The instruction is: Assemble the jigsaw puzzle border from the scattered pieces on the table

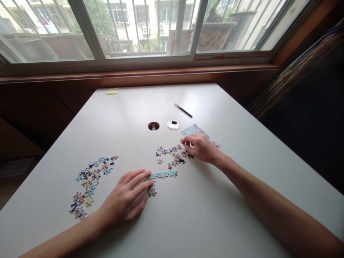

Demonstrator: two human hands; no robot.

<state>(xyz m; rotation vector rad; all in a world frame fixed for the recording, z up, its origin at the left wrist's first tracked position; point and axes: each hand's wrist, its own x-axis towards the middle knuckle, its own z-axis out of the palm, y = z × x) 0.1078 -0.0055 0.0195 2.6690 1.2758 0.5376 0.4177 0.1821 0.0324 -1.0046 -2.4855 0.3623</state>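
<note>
while the left hand [126, 195] rests spread-fingered on the joined puzzle corner [163, 174] between both hands, light pressure should keep it locked; it looks l-shaped, pale blue on top, mottled below. the right hand [200, 147] curls narrowly over loose pieces [182, 161]; whether holding one, i cannot tell.

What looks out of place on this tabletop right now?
The silver disc lies on the white tabletop, just right of the open round hole. It looks odd because the disc is probably that hole's cover.
</note>
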